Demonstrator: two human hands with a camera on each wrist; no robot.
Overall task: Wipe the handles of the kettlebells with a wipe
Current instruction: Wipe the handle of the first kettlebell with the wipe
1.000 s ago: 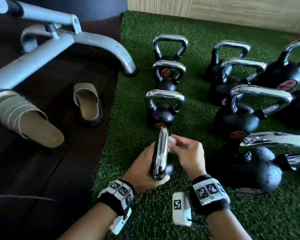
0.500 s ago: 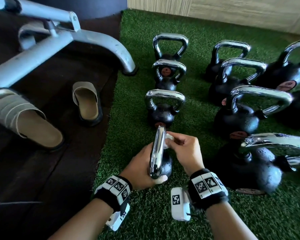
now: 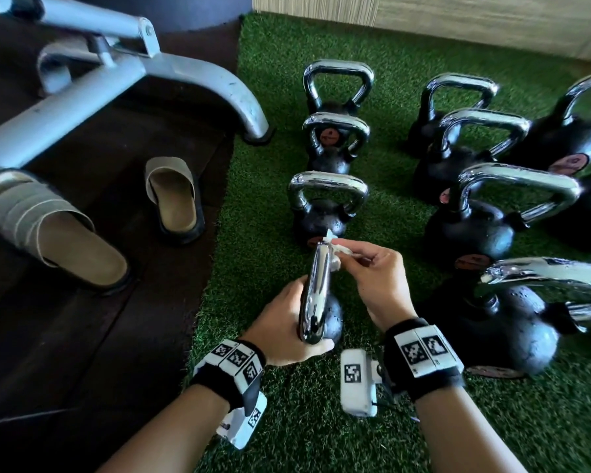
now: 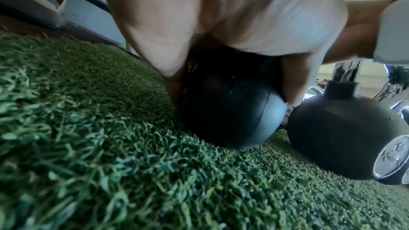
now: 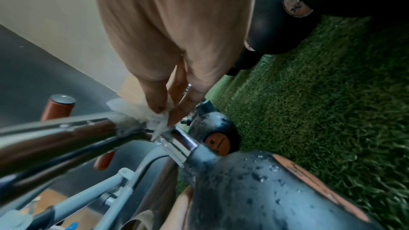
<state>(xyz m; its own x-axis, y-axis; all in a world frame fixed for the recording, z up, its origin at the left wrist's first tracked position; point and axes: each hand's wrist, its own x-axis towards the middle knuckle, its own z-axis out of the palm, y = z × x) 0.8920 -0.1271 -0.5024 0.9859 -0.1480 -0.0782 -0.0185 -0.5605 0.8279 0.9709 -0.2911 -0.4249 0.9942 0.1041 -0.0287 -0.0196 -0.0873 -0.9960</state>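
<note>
With my left hand holding the kettlebell still at the near left edge of the grass, my right hand pinches the wipe on the handle's far bend, so I should rub slowly all around.

**Tight between kettlebell rows, open turf nearer the wrists**

Ahead, a black kettlebell with a chrome handle stands just beyond the held one, blocking forward reach. To the right, a large black kettlebell sits close, leaving only a narrow strip of green artificial turf. Left lies open turf, then dark flooring with a beige slipper and a grey metal machine leg.
</note>
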